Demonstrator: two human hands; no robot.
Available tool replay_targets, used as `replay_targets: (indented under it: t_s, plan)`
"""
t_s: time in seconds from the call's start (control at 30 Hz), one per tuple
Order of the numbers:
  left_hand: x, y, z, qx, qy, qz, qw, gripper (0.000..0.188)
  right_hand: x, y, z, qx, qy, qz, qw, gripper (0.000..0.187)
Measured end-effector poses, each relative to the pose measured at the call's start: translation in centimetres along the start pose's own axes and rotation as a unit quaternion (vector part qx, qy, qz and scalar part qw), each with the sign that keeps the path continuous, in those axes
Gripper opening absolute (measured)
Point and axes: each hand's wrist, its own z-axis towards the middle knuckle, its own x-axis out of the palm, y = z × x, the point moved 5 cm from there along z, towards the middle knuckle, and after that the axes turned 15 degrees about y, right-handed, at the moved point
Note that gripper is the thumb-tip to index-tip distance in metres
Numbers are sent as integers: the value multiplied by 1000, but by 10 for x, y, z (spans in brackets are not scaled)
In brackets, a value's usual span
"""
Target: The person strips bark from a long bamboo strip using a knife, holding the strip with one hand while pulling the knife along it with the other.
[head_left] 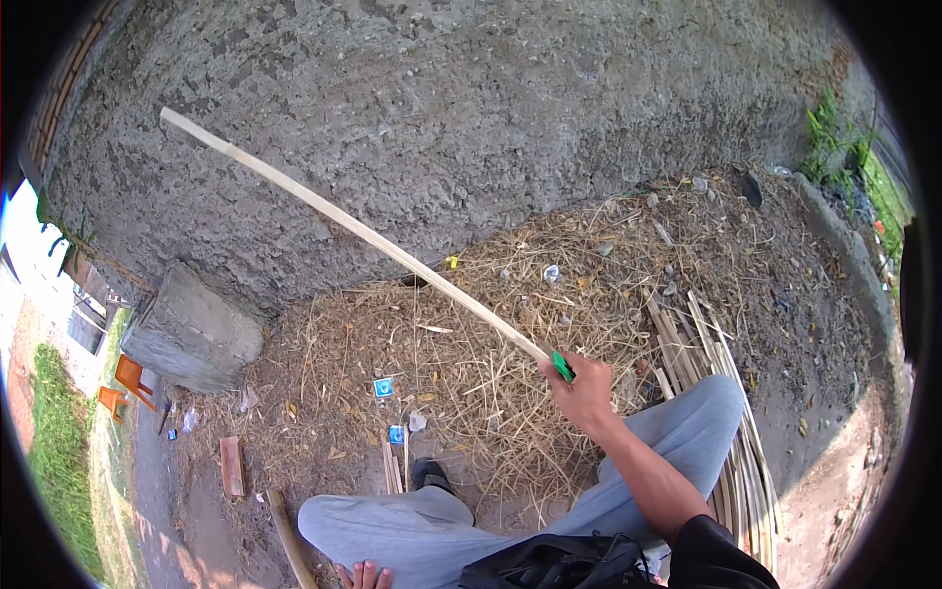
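My right hand (pixel 581 393) is closed around the near end of a long, pale strip of bamboo or wood (pixel 368 234). The strip slants up to the far left, its far end in front of the rough wall. A small bright green piece (pixel 562 366) shows at the thumb and fingers of that hand; its kind I cannot make out. Only the fingertips of my left hand (pixel 363 575) show at the lower edge, stretched out against my grey trouser leg (pixel 388 535); nothing shows in them.
A rough grey wall (pixel 471 118) rises ahead. Shavings (pixel 491 383) cover the ground between my knees. More long strips (pixel 741 461) lie beside my right leg. On the left are a concrete block (pixel 196 329), a brick (pixel 232 466), a pole (pixel 287 540) and an orange chair (pixel 134 380).
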Motion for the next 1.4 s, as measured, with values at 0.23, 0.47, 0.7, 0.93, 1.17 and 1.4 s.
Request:
replay_targets:
  t_s: [0.23, 0.47, 0.7, 0.93, 1.17, 1.4]
  plan:
    - [-44, 29, 27, -10, -152, 69, 986, 48, 15, 0, 0, 128, 53, 217, 966, 29]
    - [-192, 74, 129, -315, -368, -52, 873, 28, 39, 7, -13, 139, 43, 271, 951, 20]
    - [-183, -79, 344, 13, -112, -486, 866, 37, 71, 13, -35, 83, 86, 255, 960, 17]
    - [-149, -138, 408, 31, -90, -617, 782, 48, 82, 22, -49, 51, 54, 242, 967, 19]
    - [-152, -146, 422, -30, -171, -519, 837, 29, 76, 26, -46, 45, 38, 180, 982, 20]
    - [-159, -138, 427, -28, -120, -391, 912, 27, 75, 21, -50, 27, 31, 164, 986, 13]
